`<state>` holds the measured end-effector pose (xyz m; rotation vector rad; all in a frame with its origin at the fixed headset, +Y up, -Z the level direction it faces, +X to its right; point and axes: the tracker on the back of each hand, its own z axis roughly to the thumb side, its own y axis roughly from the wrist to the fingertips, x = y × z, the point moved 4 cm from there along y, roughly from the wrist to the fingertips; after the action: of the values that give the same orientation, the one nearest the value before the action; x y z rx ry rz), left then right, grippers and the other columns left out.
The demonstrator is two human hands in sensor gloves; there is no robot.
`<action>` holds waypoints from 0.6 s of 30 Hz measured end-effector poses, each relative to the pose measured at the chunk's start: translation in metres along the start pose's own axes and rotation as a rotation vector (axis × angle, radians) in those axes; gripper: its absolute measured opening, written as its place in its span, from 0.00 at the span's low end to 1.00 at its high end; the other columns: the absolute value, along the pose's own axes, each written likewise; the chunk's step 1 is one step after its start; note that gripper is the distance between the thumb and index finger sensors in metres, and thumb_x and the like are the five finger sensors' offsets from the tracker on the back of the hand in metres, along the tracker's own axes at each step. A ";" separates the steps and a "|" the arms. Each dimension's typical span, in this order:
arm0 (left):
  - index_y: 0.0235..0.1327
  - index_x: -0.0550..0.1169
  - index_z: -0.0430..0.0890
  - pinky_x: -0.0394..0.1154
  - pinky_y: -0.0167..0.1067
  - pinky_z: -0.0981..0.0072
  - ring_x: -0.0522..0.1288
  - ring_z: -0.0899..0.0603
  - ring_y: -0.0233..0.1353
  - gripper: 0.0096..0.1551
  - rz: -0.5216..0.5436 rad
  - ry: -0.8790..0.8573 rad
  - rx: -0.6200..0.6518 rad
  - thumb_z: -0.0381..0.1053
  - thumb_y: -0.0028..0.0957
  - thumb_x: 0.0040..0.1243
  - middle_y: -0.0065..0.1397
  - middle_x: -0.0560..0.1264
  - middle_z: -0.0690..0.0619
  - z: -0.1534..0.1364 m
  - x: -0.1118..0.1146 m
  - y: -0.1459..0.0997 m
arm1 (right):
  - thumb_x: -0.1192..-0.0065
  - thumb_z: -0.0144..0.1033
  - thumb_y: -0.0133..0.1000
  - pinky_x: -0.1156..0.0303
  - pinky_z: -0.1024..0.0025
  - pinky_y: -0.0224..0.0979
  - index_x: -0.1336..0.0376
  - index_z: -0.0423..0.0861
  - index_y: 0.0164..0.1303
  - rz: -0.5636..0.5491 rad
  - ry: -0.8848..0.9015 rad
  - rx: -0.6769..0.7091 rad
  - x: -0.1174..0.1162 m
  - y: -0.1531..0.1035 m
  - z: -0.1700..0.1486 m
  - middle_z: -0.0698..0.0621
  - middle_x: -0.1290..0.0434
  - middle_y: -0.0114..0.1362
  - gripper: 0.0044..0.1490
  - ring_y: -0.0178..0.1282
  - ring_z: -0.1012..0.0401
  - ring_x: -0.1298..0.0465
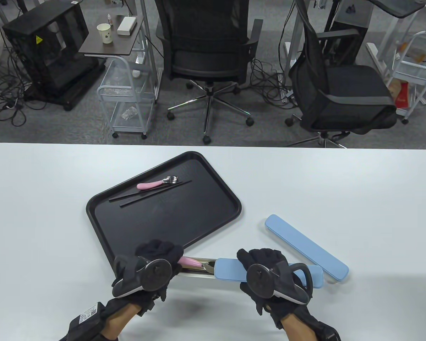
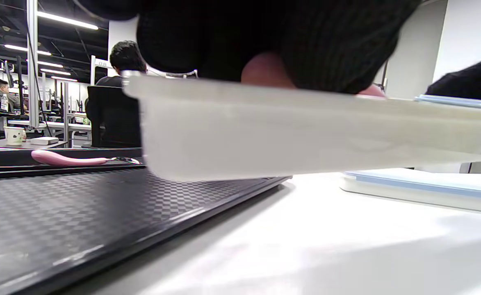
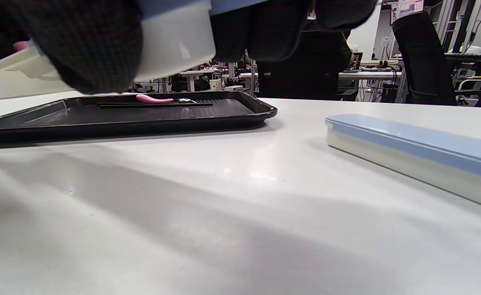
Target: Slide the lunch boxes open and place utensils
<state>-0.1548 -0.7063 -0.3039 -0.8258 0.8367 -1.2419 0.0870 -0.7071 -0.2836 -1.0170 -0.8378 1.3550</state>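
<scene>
My left hand (image 1: 156,261) grips the white base of a long utensil box (image 2: 289,131), held above the table near the tray's front edge. My right hand (image 1: 266,266) grips its blue sliding lid (image 1: 230,270), which is slid partly to the right. In the opened part lies a pink-handled spoon (image 1: 191,263). A black tray (image 1: 206,227) holds another pink-handled spoon (image 1: 156,183) and a pair of black chopsticks (image 1: 152,194). A second box with a blue lid (image 1: 305,247) lies shut on the table at the right; it also shows in the right wrist view (image 3: 412,147).
The white table (image 1: 340,188) stretches around the tray. Two black office chairs (image 1: 209,53) and a wire cart (image 1: 127,96) stand beyond the table's far edge.
</scene>
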 end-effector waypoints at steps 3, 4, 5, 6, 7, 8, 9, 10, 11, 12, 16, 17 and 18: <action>0.64 0.78 0.51 0.61 0.64 0.44 0.68 0.38 0.68 0.31 -0.008 -0.007 -0.002 0.58 0.47 0.67 0.69 0.72 0.49 0.000 0.002 0.001 | 0.30 0.53 0.51 0.47 0.38 0.81 0.52 0.56 0.81 0.008 0.006 -0.001 -0.001 0.000 0.000 0.46 0.44 0.80 0.51 0.81 0.45 0.40; 0.64 0.78 0.52 0.61 0.64 0.44 0.68 0.39 0.68 0.31 -0.008 -0.013 -0.004 0.59 0.47 0.67 0.69 0.72 0.49 0.000 0.002 0.001 | 0.30 0.53 0.51 0.47 0.38 0.81 0.52 0.56 0.81 0.009 0.007 0.000 -0.001 0.000 0.001 0.46 0.44 0.80 0.51 0.81 0.45 0.40; 0.64 0.78 0.52 0.61 0.63 0.44 0.68 0.38 0.68 0.31 -0.005 -0.021 -0.007 0.59 0.46 0.67 0.69 0.73 0.49 -0.001 0.002 0.001 | 0.30 0.53 0.51 0.47 0.38 0.81 0.52 0.56 0.81 0.009 0.008 -0.001 -0.001 0.000 0.001 0.46 0.44 0.80 0.51 0.81 0.45 0.40; 0.64 0.77 0.52 0.61 0.63 0.44 0.68 0.38 0.68 0.32 -0.005 -0.027 -0.012 0.60 0.46 0.68 0.70 0.72 0.49 -0.003 0.002 0.001 | 0.30 0.53 0.51 0.47 0.38 0.81 0.53 0.56 0.81 0.012 0.014 -0.001 -0.001 0.000 0.001 0.46 0.44 0.80 0.51 0.82 0.45 0.40; 0.65 0.77 0.52 0.61 0.64 0.44 0.68 0.38 0.68 0.33 -0.005 -0.029 -0.014 0.60 0.45 0.67 0.70 0.72 0.49 -0.004 0.003 0.001 | 0.31 0.53 0.51 0.47 0.38 0.81 0.53 0.56 0.81 0.013 0.018 -0.001 -0.002 0.000 0.001 0.46 0.44 0.80 0.51 0.82 0.45 0.40; 0.65 0.77 0.52 0.61 0.64 0.44 0.68 0.38 0.68 0.34 -0.007 -0.037 -0.017 0.61 0.45 0.67 0.70 0.72 0.49 -0.005 0.003 0.001 | 0.31 0.53 0.51 0.47 0.38 0.81 0.53 0.56 0.81 0.013 0.019 0.000 -0.002 0.000 0.001 0.46 0.44 0.80 0.51 0.81 0.45 0.40; 0.66 0.76 0.52 0.60 0.64 0.44 0.68 0.38 0.69 0.35 -0.009 -0.044 -0.017 0.62 0.45 0.67 0.70 0.72 0.49 -0.006 0.005 0.001 | 0.30 0.53 0.51 0.47 0.38 0.81 0.53 0.56 0.81 0.012 0.021 0.002 -0.001 0.000 0.000 0.46 0.44 0.80 0.51 0.81 0.45 0.40; 0.66 0.76 0.52 0.60 0.64 0.44 0.67 0.38 0.69 0.36 -0.010 -0.050 -0.013 0.63 0.44 0.67 0.70 0.71 0.49 -0.006 0.006 0.002 | 0.30 0.53 0.51 0.47 0.38 0.81 0.52 0.56 0.81 0.018 0.025 0.001 -0.002 0.001 -0.001 0.46 0.44 0.80 0.51 0.81 0.45 0.40; 0.66 0.76 0.52 0.60 0.64 0.44 0.67 0.38 0.69 0.36 -0.015 -0.054 -0.013 0.63 0.44 0.67 0.71 0.71 0.49 -0.007 0.007 0.002 | 0.30 0.53 0.51 0.47 0.37 0.81 0.52 0.56 0.81 0.027 0.032 0.000 -0.004 0.001 -0.002 0.46 0.44 0.80 0.51 0.81 0.45 0.40; 0.67 0.75 0.53 0.60 0.64 0.44 0.67 0.38 0.69 0.37 -0.018 -0.052 -0.016 0.64 0.44 0.67 0.71 0.71 0.49 -0.008 0.008 0.002 | 0.30 0.53 0.51 0.47 0.37 0.81 0.52 0.56 0.81 0.029 0.035 0.000 -0.006 0.002 -0.002 0.46 0.44 0.80 0.51 0.81 0.45 0.40; 0.68 0.75 0.53 0.59 0.64 0.43 0.66 0.38 0.70 0.37 -0.014 -0.080 -0.029 0.65 0.45 0.63 0.72 0.70 0.48 -0.014 0.006 0.002 | 0.31 0.54 0.51 0.47 0.37 0.81 0.52 0.56 0.81 0.023 0.049 -0.005 -0.005 0.002 -0.004 0.46 0.44 0.80 0.51 0.81 0.45 0.40; 0.68 0.74 0.53 0.59 0.64 0.43 0.66 0.38 0.70 0.37 -0.009 -0.096 -0.039 0.66 0.45 0.63 0.72 0.70 0.48 -0.018 0.004 0.002 | 0.31 0.54 0.51 0.47 0.37 0.81 0.53 0.56 0.81 0.018 0.053 -0.010 -0.004 0.002 -0.005 0.46 0.44 0.80 0.51 0.81 0.45 0.40; 0.68 0.74 0.53 0.58 0.64 0.43 0.66 0.37 0.70 0.38 -0.009 -0.113 -0.048 0.66 0.45 0.62 0.72 0.70 0.48 -0.022 0.002 0.002 | 0.31 0.54 0.51 0.47 0.37 0.81 0.53 0.56 0.81 0.010 0.052 -0.016 -0.003 0.001 -0.006 0.46 0.44 0.80 0.51 0.81 0.45 0.40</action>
<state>-0.1731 -0.7099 -0.3158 -0.9307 0.7747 -1.1752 0.0922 -0.7106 -0.2870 -1.0654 -0.8065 1.3270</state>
